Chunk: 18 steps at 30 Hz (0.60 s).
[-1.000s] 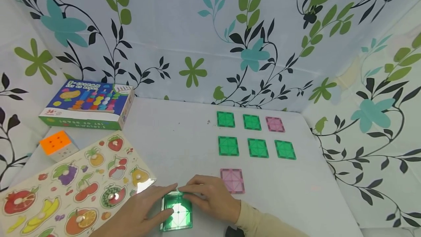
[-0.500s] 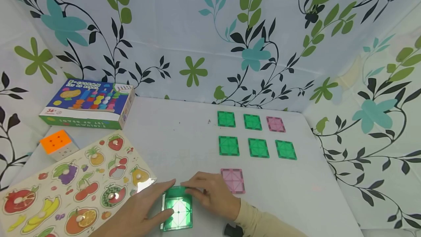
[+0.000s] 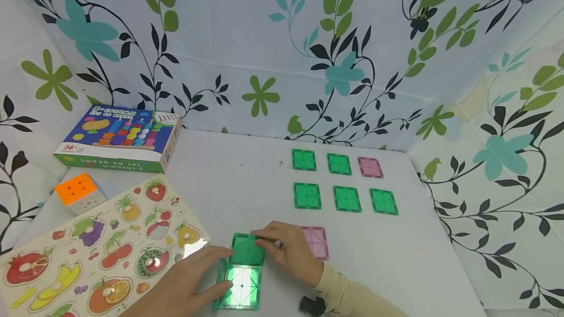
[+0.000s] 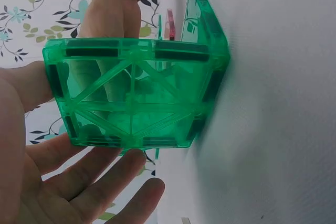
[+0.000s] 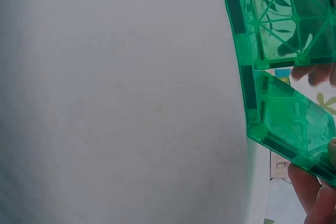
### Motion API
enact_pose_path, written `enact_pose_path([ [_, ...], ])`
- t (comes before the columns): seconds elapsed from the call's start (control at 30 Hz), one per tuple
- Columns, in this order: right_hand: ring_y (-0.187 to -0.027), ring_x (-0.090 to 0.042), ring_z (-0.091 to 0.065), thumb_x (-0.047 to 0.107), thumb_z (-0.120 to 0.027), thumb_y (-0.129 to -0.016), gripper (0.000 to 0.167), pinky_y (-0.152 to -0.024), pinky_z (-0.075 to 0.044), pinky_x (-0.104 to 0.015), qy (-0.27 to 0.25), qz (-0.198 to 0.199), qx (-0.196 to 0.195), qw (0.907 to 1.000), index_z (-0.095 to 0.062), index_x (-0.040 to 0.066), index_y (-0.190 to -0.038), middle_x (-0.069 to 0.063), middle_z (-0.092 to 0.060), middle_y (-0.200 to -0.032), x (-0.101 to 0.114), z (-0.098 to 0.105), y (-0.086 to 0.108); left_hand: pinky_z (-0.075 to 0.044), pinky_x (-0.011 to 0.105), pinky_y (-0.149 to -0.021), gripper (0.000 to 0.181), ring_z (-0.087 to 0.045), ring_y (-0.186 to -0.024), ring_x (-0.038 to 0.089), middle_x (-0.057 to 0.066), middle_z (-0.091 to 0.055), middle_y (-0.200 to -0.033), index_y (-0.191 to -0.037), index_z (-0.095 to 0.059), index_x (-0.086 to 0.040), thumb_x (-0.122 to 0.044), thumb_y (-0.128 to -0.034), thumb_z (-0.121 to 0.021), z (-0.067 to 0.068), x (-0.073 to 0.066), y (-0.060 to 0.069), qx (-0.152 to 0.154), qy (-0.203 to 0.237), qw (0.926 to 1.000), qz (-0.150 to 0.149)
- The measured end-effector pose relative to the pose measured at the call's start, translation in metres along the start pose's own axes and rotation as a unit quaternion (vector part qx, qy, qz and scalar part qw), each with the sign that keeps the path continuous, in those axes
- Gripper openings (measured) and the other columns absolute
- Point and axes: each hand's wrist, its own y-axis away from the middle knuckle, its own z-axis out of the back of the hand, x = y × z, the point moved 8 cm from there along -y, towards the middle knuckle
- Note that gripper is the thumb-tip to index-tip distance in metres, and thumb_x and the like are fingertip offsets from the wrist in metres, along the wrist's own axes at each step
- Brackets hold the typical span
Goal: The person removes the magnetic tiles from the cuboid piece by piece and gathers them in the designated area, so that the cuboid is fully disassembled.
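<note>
In the head view, green see-through magnetic tiles (image 3: 241,287) are joined into a small structure near the table's front edge. My left hand (image 3: 189,275) holds it from the left, thumb on the near side and fingers toward the far side. An upright square tile (image 4: 131,95) fills the middle of the left wrist view. My right hand (image 3: 293,251) pinches a green tile (image 3: 246,249) at the structure's far side between thumb and fingers. That tile leans outward in the right wrist view, with right fingers (image 5: 307,190) at its edge. The structure's inside is partly hidden.
Several green tiles (image 3: 307,195) and a pink tile (image 3: 370,167) lie in rows at the back right. Another pink tile (image 3: 318,242) is partly behind my right hand. Left stand a fruit puzzle board (image 3: 101,253), a puzzle cube (image 3: 79,192) and a bead-set box (image 3: 116,138).
My right hand has moved away from me, and the tile it pinches has swung outward, showing more of its face. The structure has shifted slightly; my left hand stays beside it.
</note>
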Motion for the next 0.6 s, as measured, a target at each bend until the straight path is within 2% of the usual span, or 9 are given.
enact_pose_path([
  [0.2, -0.073, 0.003, -0.06, 0.017, -0.076, -0.092, 0.02, -0.062, -0.047, -0.006, 0.007, -0.017, -0.009, 0.9998, -0.08, 0.013, -0.112, 0.006, -0.076, -0.09, -0.004, 0.004, 0.001, -0.059, 0.029, -0.087, 0.039, -0.066, -0.107, 0.002, -0.014, -0.068, -0.121, -0.126, -0.066, -0.02, -0.036, -0.0916, -0.077, 0.001, -0.003, -0.002, -0.009, 0.019, 0.9996, -0.018],
  [0.37, -0.072, 0.002, -0.063, 0.015, -0.077, -0.091, 0.02, -0.058, -0.045, -0.009, 0.019, -0.005, -0.026, 0.9995, -0.08, 0.012, -0.11, 0.005, -0.075, -0.088, -0.003, 0.007, 0.002, -0.059, 0.028, -0.087, 0.038, -0.066, -0.106, 0.002, -0.012, -0.069, -0.119, -0.125, -0.065, -0.021, -0.036, -0.092, -0.076, 0.0, -0.004, -0.003, -0.009, 0.021, 0.9994, -0.024],
  [0.6, -0.067, 0.001, -0.053, 0.014, -0.076, -0.092, 0.02, -0.056, -0.043, -0.006, 0.03, 0.012, -0.061, 0.9976, -0.079, 0.012, -0.112, 0.007, -0.07, -0.082, 0.0, 0.016, 0.002, -0.059, 0.028, -0.086, 0.038, -0.066, -0.104, 0.001, -0.014, -0.069, -0.118, -0.123, -0.066, -0.02, -0.035, -0.0903, -0.078, -0.002, -0.002, -0.004, -0.013, 0.016, 0.9995, -0.022],
])
